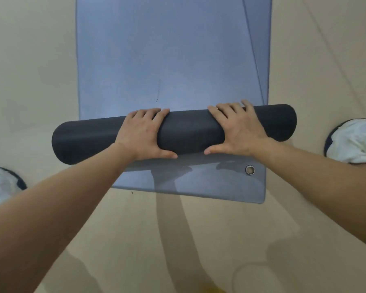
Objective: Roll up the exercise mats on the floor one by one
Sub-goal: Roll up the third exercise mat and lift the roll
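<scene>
A dark grey rolled mat (188, 132) lies crosswise on a flat blue-grey mat (167, 49) that stretches away from me on the floor. My left hand (142, 134) grips the roll left of its middle, fingers draped over the far side and thumb on the near side. My right hand (237, 130) holds it the same way right of the middle. The roll's ends stick out past both sides of the flat mat. The flat mat's near edge, with a metal eyelet (250, 170), lies between the roll and me.
The floor (30, 81) is beige. My white shoes stand at the left (0, 185) and at the right (353, 140) of the mat. A darker strip (260, 39) runs along the flat mat's far right side.
</scene>
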A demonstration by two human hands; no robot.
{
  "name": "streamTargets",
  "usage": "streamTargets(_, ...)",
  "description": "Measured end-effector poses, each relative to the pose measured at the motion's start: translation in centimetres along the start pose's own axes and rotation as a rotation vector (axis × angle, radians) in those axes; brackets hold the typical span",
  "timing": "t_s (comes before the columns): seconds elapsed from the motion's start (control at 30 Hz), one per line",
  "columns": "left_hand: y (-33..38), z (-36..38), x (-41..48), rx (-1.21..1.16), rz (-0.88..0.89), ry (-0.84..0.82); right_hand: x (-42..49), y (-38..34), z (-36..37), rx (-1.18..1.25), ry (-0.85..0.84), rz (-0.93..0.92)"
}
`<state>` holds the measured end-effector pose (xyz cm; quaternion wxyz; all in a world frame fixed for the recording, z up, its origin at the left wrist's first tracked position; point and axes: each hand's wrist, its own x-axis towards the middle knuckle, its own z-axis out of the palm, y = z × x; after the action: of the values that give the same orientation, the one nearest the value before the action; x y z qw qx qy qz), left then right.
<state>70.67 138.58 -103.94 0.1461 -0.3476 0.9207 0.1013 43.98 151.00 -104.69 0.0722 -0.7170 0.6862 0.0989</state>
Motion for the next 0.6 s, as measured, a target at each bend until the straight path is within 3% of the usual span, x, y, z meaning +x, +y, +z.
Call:
streamTargets(0.27,-1.0,-3.6,4.3,-0.111,-0.049,-0.236,4.9,1.8,-3.3,0.101,-0.228,-0.014)
streamTargets(0.43,0.1,-3.7,2.4,-0.066,-0.047,-0.169,2.9,0.5,-3.7,0.069,-0.172,-0.004)
streamTargets(0.6,2.8,-1.8,-3.8,-0.084,-0.048,-0.237,-3.8,-2.5,-3.6,0.161,-0.264,-0.037)
